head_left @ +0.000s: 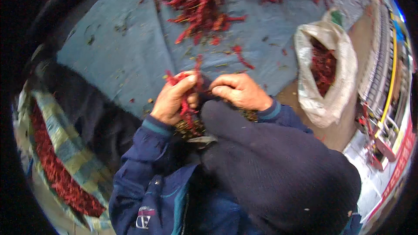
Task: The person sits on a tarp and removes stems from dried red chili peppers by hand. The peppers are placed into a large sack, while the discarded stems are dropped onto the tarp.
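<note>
Beyond the hands, blue sheet [126, 48]: the ground is covered by it; creases and scattered dark scraps are seen.
Chili heap [200, 0]: piled on the far part of the sheet, well apart from both hands.
Striped sack [72, 143]: set at the left, its open side filled with red pieces.
White sack [346, 56]: stood open at the right, with red chilies visible inside.
Left hand [174, 98]: closed on a few chilies, which are gripped between thumb and fingers.
Right hand [244, 91]: held just beside the left, fingers curled toward the thumb; whether anything is pinched cannot be told.
Held chilies [188, 112]: passed through the left grip, with red ends projected above the thumb and below the fingers.
Loose pod [242, 58]: lain singly on the sheet, beyond the right hand.
</note>
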Action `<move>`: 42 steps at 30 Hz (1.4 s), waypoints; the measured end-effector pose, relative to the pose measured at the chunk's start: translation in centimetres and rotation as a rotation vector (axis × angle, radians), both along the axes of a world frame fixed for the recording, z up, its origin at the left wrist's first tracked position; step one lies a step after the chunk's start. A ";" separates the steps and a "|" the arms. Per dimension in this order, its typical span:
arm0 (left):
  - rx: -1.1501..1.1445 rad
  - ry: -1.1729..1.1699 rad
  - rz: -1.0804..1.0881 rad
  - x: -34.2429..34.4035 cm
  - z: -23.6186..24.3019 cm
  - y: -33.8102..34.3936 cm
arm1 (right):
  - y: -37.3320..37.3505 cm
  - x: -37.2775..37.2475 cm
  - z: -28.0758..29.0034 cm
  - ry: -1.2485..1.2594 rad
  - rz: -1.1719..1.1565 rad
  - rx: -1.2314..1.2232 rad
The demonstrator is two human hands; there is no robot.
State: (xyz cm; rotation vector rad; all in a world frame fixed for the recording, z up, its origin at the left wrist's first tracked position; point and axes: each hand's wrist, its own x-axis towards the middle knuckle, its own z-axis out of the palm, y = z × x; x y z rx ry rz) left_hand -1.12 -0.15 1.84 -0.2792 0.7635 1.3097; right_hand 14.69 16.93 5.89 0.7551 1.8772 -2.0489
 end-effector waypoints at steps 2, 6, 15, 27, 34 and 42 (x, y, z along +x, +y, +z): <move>-0.082 0.086 0.016 0.3 0.8 0.6 | 0.5 1.1 0.4 -0.113 -0.087 -0.090; -0.068 0.186 -0.008 0.5 1.6 1.5 | 3.4 6.1 1.7 -0.061 -0.579 -0.180; -0.110 0.188 -0.023 1.0 0.0 0.0 | 10.4 19.6 2.3 0.195 -1.783 -0.077; -0.095 0.041 0.069 0.2 1.0 -1.2 | 3.8 7.4 -5.0 -0.126 -0.357 0.860; -0.109 0.084 0.055 0.9 1.2 -0.7 | 4.9 6.4 -5.8 -0.173 -0.315 0.768; -0.016 0.235 -0.071 1.9 1.2 2.2 | 3.4 6.3 -2.8 -0.182 -0.655 -0.181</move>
